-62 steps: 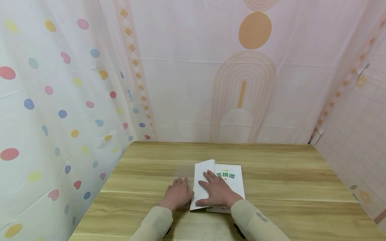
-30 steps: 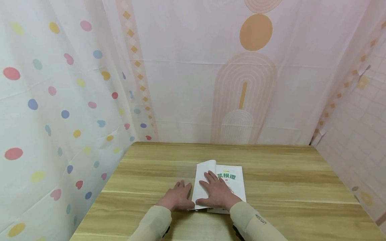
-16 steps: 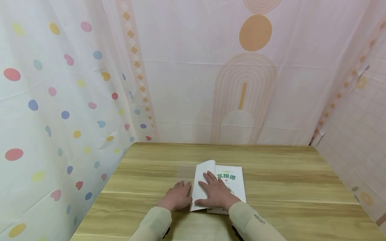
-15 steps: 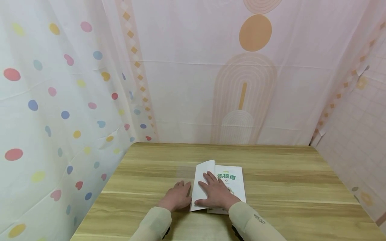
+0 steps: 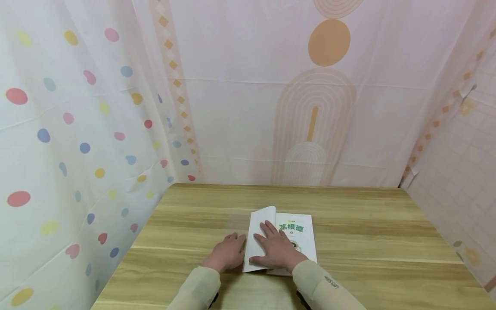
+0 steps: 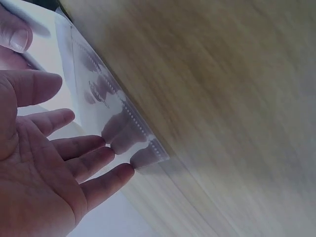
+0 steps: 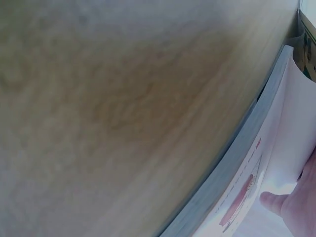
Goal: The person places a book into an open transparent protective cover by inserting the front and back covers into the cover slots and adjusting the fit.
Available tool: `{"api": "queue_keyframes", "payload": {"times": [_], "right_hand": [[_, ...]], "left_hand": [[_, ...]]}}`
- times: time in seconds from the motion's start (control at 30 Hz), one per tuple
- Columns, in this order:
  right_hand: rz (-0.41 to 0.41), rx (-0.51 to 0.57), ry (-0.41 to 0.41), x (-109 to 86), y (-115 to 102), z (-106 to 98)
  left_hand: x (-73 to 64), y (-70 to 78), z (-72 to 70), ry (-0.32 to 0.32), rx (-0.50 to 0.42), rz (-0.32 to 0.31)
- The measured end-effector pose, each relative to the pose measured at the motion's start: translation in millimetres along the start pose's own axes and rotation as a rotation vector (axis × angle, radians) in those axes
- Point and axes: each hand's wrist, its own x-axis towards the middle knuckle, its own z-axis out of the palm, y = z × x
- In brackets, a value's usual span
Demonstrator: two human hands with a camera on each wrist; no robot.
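A white book (image 5: 307, 247) with green lettering on its right-hand page lies on the table, its white cover (image 5: 258, 217) turned over to the left. Spread fingers of my right hand (image 5: 276, 249) press on that white leaf near the fold; in the right wrist view the hand shows beside the thick page block (image 7: 237, 153). My left hand (image 5: 224, 253) rests at the book's left edge with loosely extended fingers. In the left wrist view its fingertips touch a clear plastic sleeve (image 6: 116, 101) with a dotted seam, which juts out from under the cover.
The wood-grain table (image 5: 368, 241) extends around the book on all sides. Behind it hangs a pale patterned curtain (image 5: 240, 120), with a dotted curtain (image 5: 58, 181) along the left side and a checked one (image 5: 457, 163) on the right.
My left hand has shifted slightly down the book's left edge; its thumb reached the cover's lower corner a second ago and has drawn back. My right hand stays almost in place on the leaf.
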Motion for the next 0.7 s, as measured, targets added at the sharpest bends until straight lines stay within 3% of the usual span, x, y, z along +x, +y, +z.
{"api": "queue_keyframes", "payload": {"times": [0.3, 0.7], "right_hand": [[-0.01, -0.036, 0.016, 3.3, -1.5, 4.5], [-0.019, -0.076, 0.028, 7.0, -7.2, 5.4]], "left_hand": [[-0.6, -0.2, 0.4, 0.062, 0.058, 0.038], [-0.2, -4.1, 0.9, 0.051, 0.092, 0.061]]}}
